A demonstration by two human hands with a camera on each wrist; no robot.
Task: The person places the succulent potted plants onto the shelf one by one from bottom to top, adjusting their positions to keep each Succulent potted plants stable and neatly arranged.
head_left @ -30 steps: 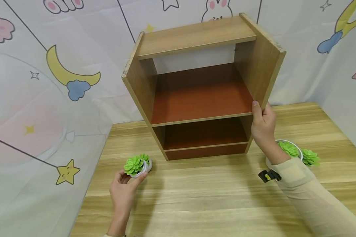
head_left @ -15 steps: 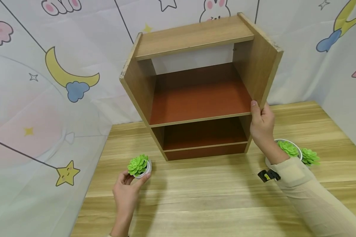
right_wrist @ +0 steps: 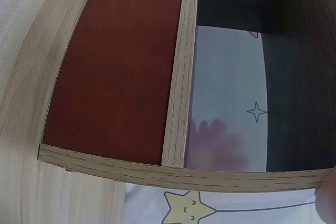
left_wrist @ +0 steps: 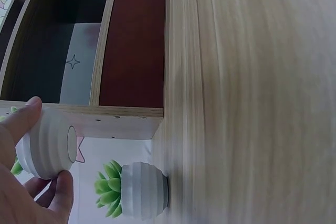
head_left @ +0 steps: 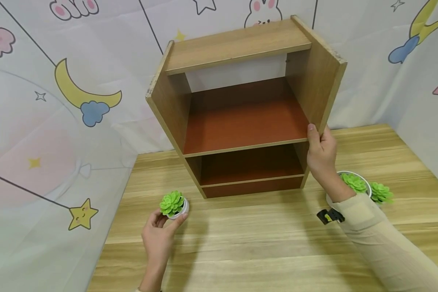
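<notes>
My left hand (head_left: 159, 235) holds a small potted succulent (head_left: 172, 204) between thumb and fingers, left of the wooden shelf unit (head_left: 248, 142). The left wrist view shows its ribbed white pot (left_wrist: 50, 142) raised off the table, tilted. A second potted succulent (left_wrist: 142, 190) stands on the table by the unit's side; in the head view the held one mostly covers it. My right hand (head_left: 322, 152) grips the front edge of the unit's right side panel, thumb on the panel's front near the middle shelf. The right wrist view catches only a bit of finger (right_wrist: 326, 200).
Right of the unit, partly behind my right forearm, are a white-rimmed pot with a green succulent (head_left: 355, 183) and another succulent (head_left: 381, 193). Both stand on the wood-grain table (head_left: 255, 239). A cartoon-printed cloth (head_left: 131, 48) hangs behind and at the sides.
My left hand has moved slightly right with the potted succulent, which now hides most of the one behind it. My right hand stays on the side panel.
</notes>
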